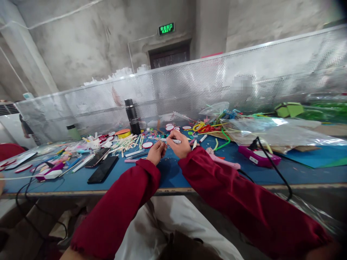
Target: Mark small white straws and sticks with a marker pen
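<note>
My right hand [181, 144] is closed around a white marker pen [176, 141], whose tip points left toward my other hand. Close beside it, my left hand [157, 152] is pinched shut; whatever sits between its fingertips is too small to make out. Both hands are just above the blue tabletop [170, 177]. To the left of my left hand lie pens [137, 154] and a small round white disc with a red rim [148, 145]. A pink glue gun [223, 161] rests to the right of my right hand, partly behind the red sleeve.
Two dark phones [103, 169] lie at the left, near the table edge. A black thermos [132, 117] stands at the back before a perforated metal screen [179, 86]. A purple power strip [258, 157] with a black cable, plastic bags [273, 131] and colored pipe cleaners [208, 128] occupy the right.
</note>
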Demonstrator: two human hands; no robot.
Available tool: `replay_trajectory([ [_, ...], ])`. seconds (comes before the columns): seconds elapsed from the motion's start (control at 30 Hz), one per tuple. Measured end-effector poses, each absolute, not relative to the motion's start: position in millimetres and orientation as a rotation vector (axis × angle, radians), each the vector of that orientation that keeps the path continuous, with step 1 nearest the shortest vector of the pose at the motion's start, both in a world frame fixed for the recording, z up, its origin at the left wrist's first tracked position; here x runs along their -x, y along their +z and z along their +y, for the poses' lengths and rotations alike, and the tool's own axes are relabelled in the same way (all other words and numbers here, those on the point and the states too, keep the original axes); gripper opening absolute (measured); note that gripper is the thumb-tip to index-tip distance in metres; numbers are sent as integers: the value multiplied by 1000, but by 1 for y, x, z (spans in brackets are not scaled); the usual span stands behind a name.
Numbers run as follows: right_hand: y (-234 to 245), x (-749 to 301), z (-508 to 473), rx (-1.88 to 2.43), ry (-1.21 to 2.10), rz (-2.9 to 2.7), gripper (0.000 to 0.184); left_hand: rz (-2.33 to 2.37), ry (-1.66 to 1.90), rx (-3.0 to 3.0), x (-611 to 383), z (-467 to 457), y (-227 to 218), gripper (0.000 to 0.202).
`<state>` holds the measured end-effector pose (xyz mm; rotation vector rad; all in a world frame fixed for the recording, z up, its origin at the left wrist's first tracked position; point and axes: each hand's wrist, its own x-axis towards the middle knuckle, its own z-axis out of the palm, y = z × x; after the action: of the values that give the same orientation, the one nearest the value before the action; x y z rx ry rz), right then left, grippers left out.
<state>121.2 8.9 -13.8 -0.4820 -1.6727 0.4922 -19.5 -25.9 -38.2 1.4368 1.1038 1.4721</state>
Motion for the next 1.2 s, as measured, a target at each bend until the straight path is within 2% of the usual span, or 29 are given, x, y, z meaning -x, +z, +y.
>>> replay_trajectory([
  [0.33,-16,-121,13,461,512,-1616,15,1129,1460,-1367,17,-28,-33,35],
  [0.97,-16,-119,10,430,697,-1605,11,1138,1528,-1401,22,-23,-39,40],
  [1.2,-19,-119,15,475,527,-1630,11,1141,1465,-1468,20,-25,-38,39],
])
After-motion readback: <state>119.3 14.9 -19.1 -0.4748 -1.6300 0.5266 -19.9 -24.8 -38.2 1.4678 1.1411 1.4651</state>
